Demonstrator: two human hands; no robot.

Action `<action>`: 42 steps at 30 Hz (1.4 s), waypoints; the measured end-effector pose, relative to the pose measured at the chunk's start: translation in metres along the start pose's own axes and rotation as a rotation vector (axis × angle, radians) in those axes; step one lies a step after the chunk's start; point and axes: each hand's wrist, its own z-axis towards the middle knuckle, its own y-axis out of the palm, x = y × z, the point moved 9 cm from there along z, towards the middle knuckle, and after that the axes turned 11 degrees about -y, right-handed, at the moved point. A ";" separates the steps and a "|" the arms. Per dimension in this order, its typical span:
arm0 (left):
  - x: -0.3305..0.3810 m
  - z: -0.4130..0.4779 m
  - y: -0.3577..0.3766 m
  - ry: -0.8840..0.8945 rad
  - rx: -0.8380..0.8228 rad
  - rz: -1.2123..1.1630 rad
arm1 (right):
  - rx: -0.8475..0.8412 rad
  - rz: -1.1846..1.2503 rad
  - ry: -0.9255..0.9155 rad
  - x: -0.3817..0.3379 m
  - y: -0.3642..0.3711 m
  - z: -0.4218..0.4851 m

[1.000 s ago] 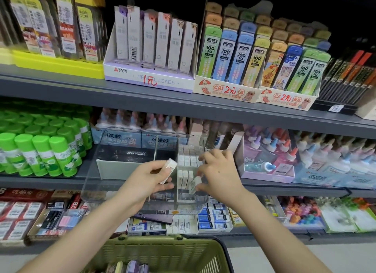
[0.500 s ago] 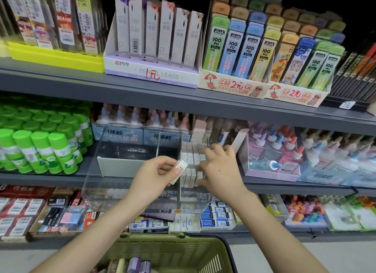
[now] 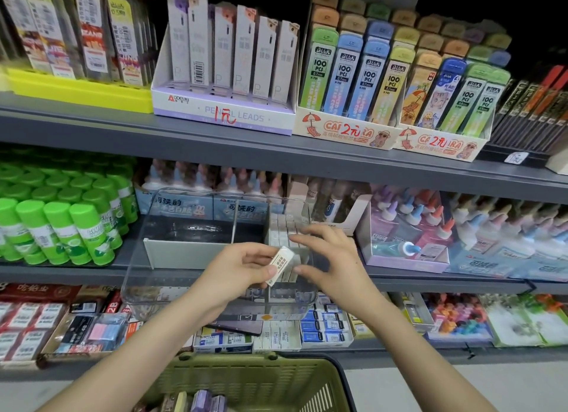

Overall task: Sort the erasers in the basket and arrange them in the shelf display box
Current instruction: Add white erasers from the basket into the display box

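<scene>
Left hand (image 3: 242,267) pinches one white eraser (image 3: 280,265) between thumb and fingers. Right hand (image 3: 333,258) is loose and spread, with nothing in it that I can see, and its thumb sits just beside the eraser. So the eraser is between the two hands, in front of the clear box (image 3: 138,273) on the shelf (image 3: 76,273). It is tilted, with its long side going up and to the right. A stack (image 3: 281,227) of white erasers stands in the right part of the box, just behind the eraser and a bit to its right. I think the eraser must go that way next and stand up straight to fit in. Right hand is nearer the stack and could take it. I count two hands, one held eraser, one box and one green basket (image 3: 230,358). Down in the basket lie erasers (image 3: 201,399), about four showing, partly cut off. The stack is too blurry to count.
</scene>
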 end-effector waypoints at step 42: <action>0.023 -0.008 0.021 0.670 0.418 1.201 | 0.243 -0.514 0.259 -0.005 -0.013 -0.022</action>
